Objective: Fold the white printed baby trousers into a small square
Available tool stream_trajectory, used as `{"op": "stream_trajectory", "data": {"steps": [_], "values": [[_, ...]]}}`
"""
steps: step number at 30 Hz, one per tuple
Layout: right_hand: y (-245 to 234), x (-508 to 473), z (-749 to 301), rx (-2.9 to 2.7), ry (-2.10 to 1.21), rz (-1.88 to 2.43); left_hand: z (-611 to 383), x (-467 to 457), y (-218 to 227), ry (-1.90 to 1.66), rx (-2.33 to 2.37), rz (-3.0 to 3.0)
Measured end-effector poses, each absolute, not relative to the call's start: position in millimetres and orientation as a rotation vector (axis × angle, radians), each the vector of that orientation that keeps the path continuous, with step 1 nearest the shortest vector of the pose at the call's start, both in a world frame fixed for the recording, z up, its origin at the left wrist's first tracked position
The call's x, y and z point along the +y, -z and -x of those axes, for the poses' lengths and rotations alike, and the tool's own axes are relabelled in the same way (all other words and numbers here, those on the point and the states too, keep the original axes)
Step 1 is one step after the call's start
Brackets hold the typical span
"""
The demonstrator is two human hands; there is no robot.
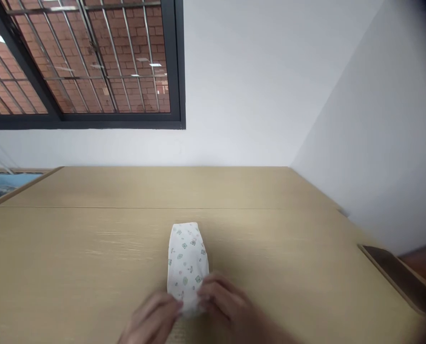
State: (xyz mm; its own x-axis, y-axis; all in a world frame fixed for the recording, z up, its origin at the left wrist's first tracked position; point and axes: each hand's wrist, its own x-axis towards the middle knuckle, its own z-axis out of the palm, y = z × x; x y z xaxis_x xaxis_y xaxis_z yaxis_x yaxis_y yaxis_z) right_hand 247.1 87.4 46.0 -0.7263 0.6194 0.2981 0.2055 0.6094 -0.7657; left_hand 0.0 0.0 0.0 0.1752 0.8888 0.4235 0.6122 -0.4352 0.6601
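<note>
A folded piece of white cloth (187, 258) printed with small green and pinkish figures lies lengthwise on the wooden table (91, 267). Its narrower end points away from me. At the near left corner, my left hand (152, 315) has its fingers drawn together on the fabric's edge. My right hand (227, 306) is at the near right edge, fingers bent and pinched against the cloth. Both hands are somewhat blurred, and the fingers partly cover the near end of the cloth.
A seam runs across the tabletop towards the back, where a white wall (241, 95) rises. A dark-framed window (179, 95) with metal bars is at upper left. Something light blue (12, 179) lies beyond the table's left edge. A dark recess (402, 277) sits at the right edge.
</note>
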Motion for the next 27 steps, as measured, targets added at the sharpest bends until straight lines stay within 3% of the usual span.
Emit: {"op": "stream_trajectory", "data": {"steps": [5,11,17,21,27], "values": [[-27.4,155.9,-199.0,-2.090,-0.769,0.747,12.3,80.3,-21.8,-1.163,1.686,-2.119],[18.6,235.2,-160.9,-2.115,-0.620,1.043,13.8,170.4,7.8,-1.003,1.977,-2.069],[27.0,237.6,-159.1,-2.095,-0.508,1.124,-10.4,152.8,12.4,-1.036,2.142,-2.129],[-1.0,201.3,-169.8,-2.361,-0.483,0.773,-46.5,86.5,44.8,-0.949,2.156,-2.394],[-14.2,150.7,-169.7,-2.792,-0.845,0.154,-82.9,32.6,137.3,-0.960,2.300,-2.456]]}}
